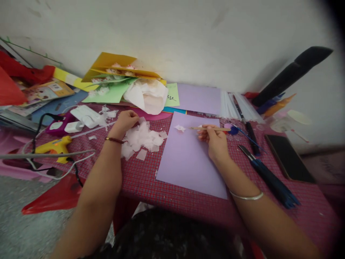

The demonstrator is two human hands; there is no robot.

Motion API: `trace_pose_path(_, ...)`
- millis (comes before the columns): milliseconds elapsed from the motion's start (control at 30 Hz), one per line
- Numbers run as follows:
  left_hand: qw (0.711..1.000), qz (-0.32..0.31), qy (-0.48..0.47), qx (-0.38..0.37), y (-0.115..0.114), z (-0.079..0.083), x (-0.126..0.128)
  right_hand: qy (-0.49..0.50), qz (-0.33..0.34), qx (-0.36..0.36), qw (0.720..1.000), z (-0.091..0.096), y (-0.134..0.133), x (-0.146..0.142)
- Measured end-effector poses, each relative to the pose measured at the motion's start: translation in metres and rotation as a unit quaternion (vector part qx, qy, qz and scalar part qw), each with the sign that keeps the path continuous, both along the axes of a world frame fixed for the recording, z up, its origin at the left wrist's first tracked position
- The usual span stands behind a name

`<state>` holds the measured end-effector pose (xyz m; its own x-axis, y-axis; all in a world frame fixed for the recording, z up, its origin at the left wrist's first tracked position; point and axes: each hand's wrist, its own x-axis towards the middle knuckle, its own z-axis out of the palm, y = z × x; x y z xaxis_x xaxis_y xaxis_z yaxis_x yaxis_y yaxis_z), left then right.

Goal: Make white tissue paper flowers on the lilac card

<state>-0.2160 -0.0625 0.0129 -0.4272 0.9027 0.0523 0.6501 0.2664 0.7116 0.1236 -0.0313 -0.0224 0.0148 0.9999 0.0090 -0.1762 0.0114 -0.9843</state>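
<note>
My right hand pinches a thin wooden stick, held almost level over a sheet of lilac paper. Close to the stick's left tip, a small crumpled white paper tuft sits on the upper part of that sheet. At the far left edge of a loose pile of white tissue-paper squares, my left hand has its fingers curled together. A pale piece shows by its fingertips, but I cannot make out what is between them.
Left lie a yellow glue gun, cables and a white plug adapter. Folded coloured cards lean on the wall behind. Right are a blue-handled cutter, a black phone, a small blue pot and white glue sticks.
</note>
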Motion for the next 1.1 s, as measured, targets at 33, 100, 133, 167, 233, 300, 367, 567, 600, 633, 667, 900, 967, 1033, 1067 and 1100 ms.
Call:
trace_pose_path(33,1.0,0.015,0.001,0.018,-0.001,0.003,0.002,0.002,-0.003,0.007,1.0,0.0,-0.001,0.0)
trace_pose_path(100,0.998,0.047,0.008,0.046,-0.003,0.01,0.006,0.002,-0.003,0.026,1.0,0.0,-0.004,0.0)
trace_pose_path(133,0.996,0.06,0.008,0.058,-0.003,0.013,0.008,0.0,0.0,0.04,0.999,0.001,-0.006,-0.001)
trace_pose_path(167,0.995,0.066,-0.001,0.068,-0.003,0.015,0.012,-0.005,0.007,0.055,0.998,0.001,-0.008,-0.001)
trace_pose_path(233,0.994,0.066,-0.032,0.086,-0.001,0.017,0.021,-0.025,0.026,0.083,0.996,0.002,-0.013,-0.004)
trace_pose_path(300,0.993,0.037,-0.061,0.096,0.001,0.015,0.034,-0.053,0.054,0.103,0.992,0.004,-0.018,-0.007)
trace_pose_path(367,0.992,-0.005,-0.074,0.101,0.003,0.009,0.05,-0.077,0.084,0.116,0.987,0.005,-0.022,-0.011)
trace_pose_path(567,0.986,-0.122,-0.039,0.109,0.003,-0.007,0.091,-0.145,0.138,0.147,0.969,0.001,-0.021,-0.019)
trace_pose_path(600,0.986,-0.129,-0.024,0.104,0.004,-0.009,0.094,-0.159,0.141,0.15,0.965,0.0,-0.02,-0.02)
trace_pose_path(633,0.986,-0.133,-0.013,0.101,0.004,-0.011,0.096,-0.17,0.143,0.154,0.963,-0.001,-0.018,-0.02)
trace_pose_path(667,0.986,-0.135,-0.009,0.098,0.004,-0.012,0.096,-0.176,0.141,0.157,0.961,-0.002,-0.017,-0.02)
trace_pose_path(900,0.992,-0.058,0.003,0.109,0.006,-0.013,0.097,-0.191,0.113,0.154,0.963,-0.002,-0.015,-0.018)
trace_pose_path(967,0.99,-0.02,0.008,0.14,0.009,-0.015,0.102,-0.195,0.112,0.155,0.962,-0.002,-0.016,-0.018)
trace_pose_path(1033,0.986,-0.02,0.028,0.166,0.012,-0.019,0.109,-0.197,0.113,0.158,0.961,-0.002,-0.016,-0.017)
trace_pose_path(1067,0.984,-0.042,0.047,0.168,0.012,-0.021,0.114,-0.198,0.114,0.159,0.961,-0.002,-0.015,-0.017)
trace_pose_path(1100,0.982,-0.077,0.067,0.16,0.013,-0.023,0.119,-0.199,0.115,0.16,0.96,-0.003,-0.015,-0.017)
